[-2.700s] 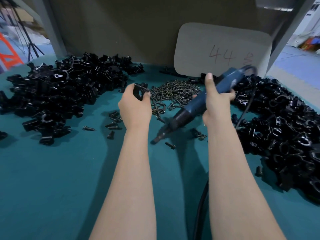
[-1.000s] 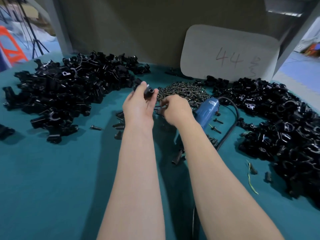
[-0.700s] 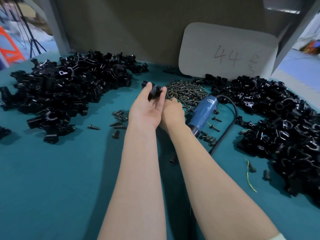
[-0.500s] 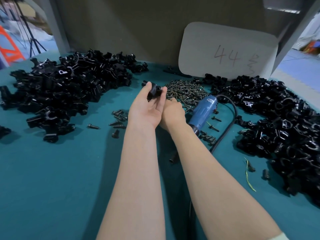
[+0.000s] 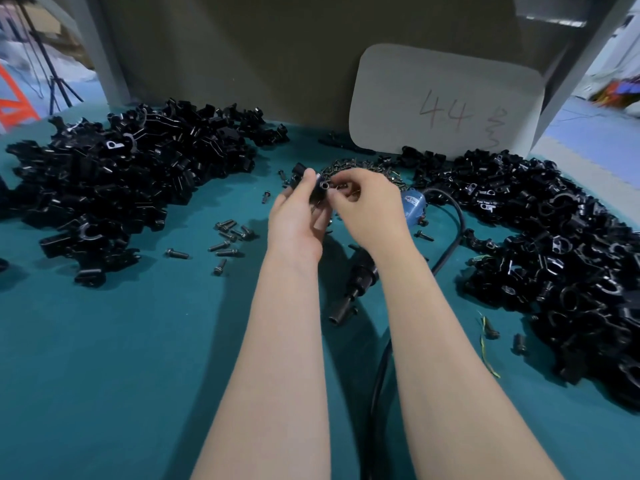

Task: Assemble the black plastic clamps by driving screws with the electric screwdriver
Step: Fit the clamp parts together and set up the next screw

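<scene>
the left hand (image 5: 297, 221) holds one black plastic clamp (image 5: 309, 184) up above the teal table (image 5: 104, 358), its fingers closed around the body of the part. the right hand (image 5: 367, 209) meets it from the right, thumb and forefinger pinched together at the clamp's open end, where a small round hole or screw head shows; they seem to be pinching a screw, but it is too small to tell for sure. judging by this, the step in hand is seating a screw into the clamp by fingers, ahead of driving it.

the electric screwdriver (image 5: 360, 271) lies on the table under the right forearm, free of either hand, its blue body (image 5: 414, 206) away from the person and its black nose (image 5: 341, 311) pointing back toward them, with the black cord (image 5: 450, 233) looping off to the right. the screw heap (image 5: 363, 169) sits just behind the hands, and loose screws (image 5: 227, 237) are scattered to the left. a large clamp pile (image 5: 131, 181) lies on the left and another clamp pile (image 5: 561, 258) on the right; a card marked 44 (image 5: 446, 102) leans against the back wall.

the next move calls for the screw standing straight in its hole, then the right hand letting go and reaching down for the screwdriver, while the left keeps the clamp steady so that the bit can meet the screw head squarely. a tilted screw would likely cross-thread or fall out.
</scene>
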